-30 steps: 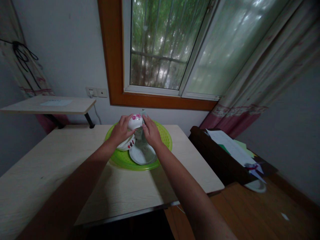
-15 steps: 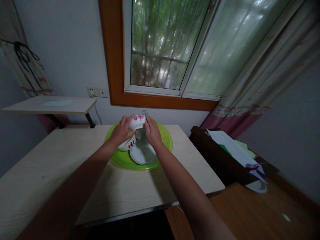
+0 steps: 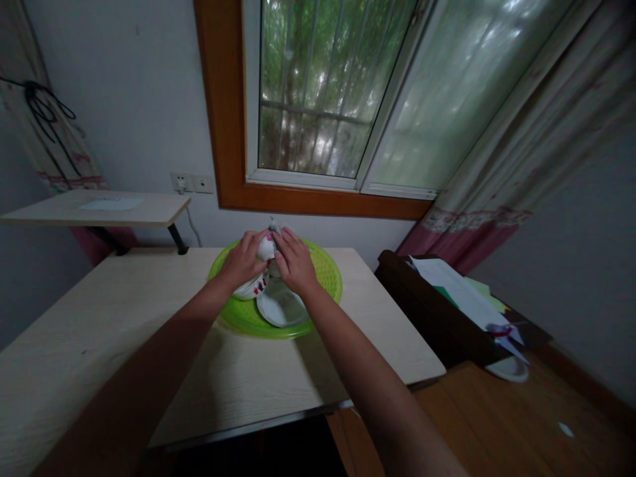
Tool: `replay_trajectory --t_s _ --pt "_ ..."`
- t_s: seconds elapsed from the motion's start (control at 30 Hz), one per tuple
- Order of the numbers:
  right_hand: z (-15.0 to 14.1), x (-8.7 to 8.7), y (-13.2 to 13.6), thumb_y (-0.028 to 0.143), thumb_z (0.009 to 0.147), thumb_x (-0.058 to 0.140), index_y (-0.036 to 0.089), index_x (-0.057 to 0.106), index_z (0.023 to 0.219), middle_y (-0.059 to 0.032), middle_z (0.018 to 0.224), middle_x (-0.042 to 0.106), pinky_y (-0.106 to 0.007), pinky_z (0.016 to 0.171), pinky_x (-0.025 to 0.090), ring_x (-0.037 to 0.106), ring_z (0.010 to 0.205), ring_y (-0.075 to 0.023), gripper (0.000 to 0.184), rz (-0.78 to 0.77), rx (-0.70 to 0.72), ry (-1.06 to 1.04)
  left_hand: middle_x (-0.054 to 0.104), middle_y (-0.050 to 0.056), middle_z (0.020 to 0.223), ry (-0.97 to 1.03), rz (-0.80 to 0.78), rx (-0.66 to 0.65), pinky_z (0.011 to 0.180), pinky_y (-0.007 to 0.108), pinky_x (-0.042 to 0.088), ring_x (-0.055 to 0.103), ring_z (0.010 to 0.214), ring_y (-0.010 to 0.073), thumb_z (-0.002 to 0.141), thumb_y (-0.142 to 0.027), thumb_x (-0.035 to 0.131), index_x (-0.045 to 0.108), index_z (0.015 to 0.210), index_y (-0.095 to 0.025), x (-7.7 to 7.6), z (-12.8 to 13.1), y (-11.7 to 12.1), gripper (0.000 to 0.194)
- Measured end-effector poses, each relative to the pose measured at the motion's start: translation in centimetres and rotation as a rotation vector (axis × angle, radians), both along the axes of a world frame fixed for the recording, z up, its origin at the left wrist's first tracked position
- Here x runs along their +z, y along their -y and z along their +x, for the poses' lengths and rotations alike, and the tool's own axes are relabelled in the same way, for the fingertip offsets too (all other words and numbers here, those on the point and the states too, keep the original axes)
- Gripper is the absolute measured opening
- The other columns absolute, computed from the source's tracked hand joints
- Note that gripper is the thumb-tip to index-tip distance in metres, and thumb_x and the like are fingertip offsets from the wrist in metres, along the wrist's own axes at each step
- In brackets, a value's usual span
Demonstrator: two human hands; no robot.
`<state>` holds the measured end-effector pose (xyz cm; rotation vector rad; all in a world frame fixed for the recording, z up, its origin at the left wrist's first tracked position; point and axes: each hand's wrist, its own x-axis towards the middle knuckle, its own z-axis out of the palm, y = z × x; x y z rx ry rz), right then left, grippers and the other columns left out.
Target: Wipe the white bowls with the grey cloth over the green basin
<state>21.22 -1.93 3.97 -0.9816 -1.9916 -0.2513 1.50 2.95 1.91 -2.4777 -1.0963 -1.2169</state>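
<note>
Over a round green basin on the pale wooden table, my left hand grips a small white bowl with pink flowers. My right hand is closed on a grey cloth pressed against that bowl. Below the hands, inside the basin, lie a white plate and another white bowl with red marks.
A small side table stands at the back left under a wall socket. A window with curtains fills the wall ahead. To the right, a dark cabinet carries papers; wooden floor lies beyond the table edge.
My right hand has slid left over the flowered bowl with the cloth, covering most of it. The left hand keeps its grip in the same place.
</note>
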Motion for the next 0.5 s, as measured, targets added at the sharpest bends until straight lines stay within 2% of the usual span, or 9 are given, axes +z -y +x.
replay_trajectory --t_s 0.13,0.27,0.37,0.5 --pt "0.1 -0.4 -0.6 0.036 0.106 0.038 0.022 0.046 0.154 -0.0095 0.158 0.048 -0.048 0.125 0.032 0.039 0.150 -0.0236 0.050 -0.032 -0.046 -0.079 0.052 0.013 0.129 0.010 0.012 -0.021 0.096 0.044 0.055 0.059 0.117 0.0296 0.086 -0.039 0.071 0.033 0.154 -0.027 0.0 0.0 -0.1 0.079" --pt "1.1 -1.7 -2.4 0.047 0.107 0.032 0.020 0.052 0.149 -0.0128 0.150 0.056 -0.047 0.121 0.038 0.051 0.141 -0.0229 0.054 -0.133 -0.059 -0.303 0.051 0.012 0.129 0.063 0.015 -0.021 0.099 0.045 0.054 0.059 0.119 0.0297 0.085 -0.045 0.072 0.033 0.154 -0.029 0.0 -0.1 -0.2 0.080" --pt "1.8 -2.6 -3.4 0.056 0.107 0.025 0.015 0.062 0.139 -0.0148 0.140 0.065 -0.044 0.117 0.044 0.059 0.133 -0.0217 0.064 -0.232 -0.033 -0.444 0.051 0.013 0.128 0.111 0.015 -0.002 0.099 0.045 0.053 0.059 0.119 0.0305 0.085 -0.048 0.072 0.034 0.153 -0.028 0.2 0.0 -0.1 0.080" --pt "2.0 -2.8 -3.5 0.059 0.106 0.024 0.016 0.062 0.139 -0.0140 0.141 0.064 -0.045 0.117 0.043 0.059 0.133 -0.0220 0.066 -0.256 -0.009 -0.483 0.051 0.014 0.128 0.147 0.012 -0.008 0.101 0.045 0.053 0.058 0.120 0.0307 0.085 -0.049 0.072 0.035 0.152 -0.026 0.2 0.0 -0.1 0.080"
